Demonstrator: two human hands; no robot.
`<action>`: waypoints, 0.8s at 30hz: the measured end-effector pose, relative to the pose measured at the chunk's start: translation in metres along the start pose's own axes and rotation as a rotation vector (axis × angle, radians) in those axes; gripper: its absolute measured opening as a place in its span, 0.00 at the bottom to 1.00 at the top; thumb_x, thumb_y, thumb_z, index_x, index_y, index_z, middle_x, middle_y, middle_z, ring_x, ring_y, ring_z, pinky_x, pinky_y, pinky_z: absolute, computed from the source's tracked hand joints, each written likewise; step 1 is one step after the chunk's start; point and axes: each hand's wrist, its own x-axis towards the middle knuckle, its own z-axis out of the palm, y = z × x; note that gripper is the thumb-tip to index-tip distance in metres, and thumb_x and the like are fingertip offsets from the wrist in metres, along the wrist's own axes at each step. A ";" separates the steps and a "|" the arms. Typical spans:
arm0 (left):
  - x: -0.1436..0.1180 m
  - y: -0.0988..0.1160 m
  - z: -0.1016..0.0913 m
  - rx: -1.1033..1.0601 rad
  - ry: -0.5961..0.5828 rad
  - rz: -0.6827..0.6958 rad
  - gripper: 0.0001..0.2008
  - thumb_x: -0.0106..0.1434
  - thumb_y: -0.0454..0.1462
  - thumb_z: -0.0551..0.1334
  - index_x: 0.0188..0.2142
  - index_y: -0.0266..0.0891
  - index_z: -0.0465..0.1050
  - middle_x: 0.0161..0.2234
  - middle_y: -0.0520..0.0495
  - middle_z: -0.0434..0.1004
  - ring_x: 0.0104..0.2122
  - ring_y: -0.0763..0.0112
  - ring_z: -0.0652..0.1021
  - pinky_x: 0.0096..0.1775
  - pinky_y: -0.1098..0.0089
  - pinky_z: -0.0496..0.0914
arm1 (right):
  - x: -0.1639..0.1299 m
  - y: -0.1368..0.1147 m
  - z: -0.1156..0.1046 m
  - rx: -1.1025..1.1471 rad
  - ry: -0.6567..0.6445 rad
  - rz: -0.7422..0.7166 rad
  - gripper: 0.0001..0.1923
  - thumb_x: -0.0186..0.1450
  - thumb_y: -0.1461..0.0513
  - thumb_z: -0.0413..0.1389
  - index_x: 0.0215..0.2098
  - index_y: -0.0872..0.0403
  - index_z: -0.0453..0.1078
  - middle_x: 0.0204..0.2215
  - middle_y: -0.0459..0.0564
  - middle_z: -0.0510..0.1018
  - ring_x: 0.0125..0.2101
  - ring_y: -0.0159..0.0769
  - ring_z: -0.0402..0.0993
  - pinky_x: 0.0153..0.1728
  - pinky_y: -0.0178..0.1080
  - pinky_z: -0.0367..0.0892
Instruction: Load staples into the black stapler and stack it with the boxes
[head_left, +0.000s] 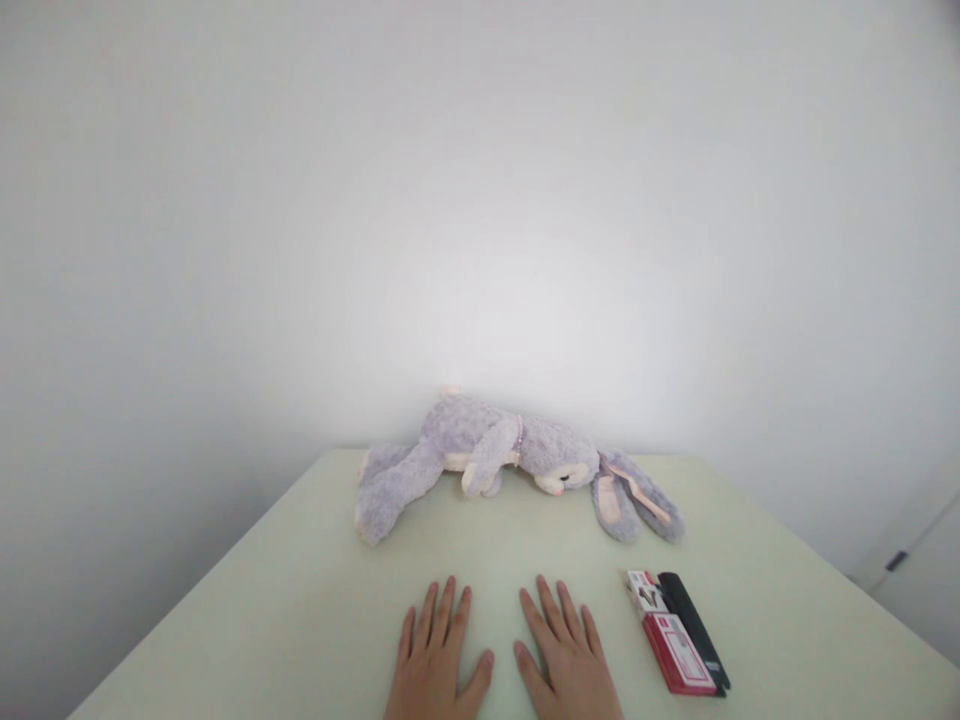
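My left hand [435,660] and my right hand [564,660] lie flat, palms down, side by side on a pale table [300,600] near its front edge. Neither holds anything and the fingers are spread. A grey-lilac plush rabbit [495,455] lies on its side at the far edge of the table, against the wall, its long ears [634,495] trailing to the right. Just right of my right hand sits a red and white flat box [671,640] with a black oblong object [694,625] lying along its right side.
A plain white wall [480,200] rises directly behind the table. At the far right a pale door or cabinet panel with a dark fitting [896,560] stands beyond the table's right edge.
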 end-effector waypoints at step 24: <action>0.000 -0.001 0.003 -0.021 0.021 0.013 0.35 0.70 0.56 0.49 0.72 0.53 0.45 0.74 0.54 0.38 0.73 0.51 0.45 0.70 0.42 0.45 | 0.000 0.004 0.001 -0.005 -0.010 -0.021 0.31 0.73 0.43 0.43 0.72 0.38 0.51 0.72 0.41 0.46 0.72 0.54 0.43 0.68 0.64 0.49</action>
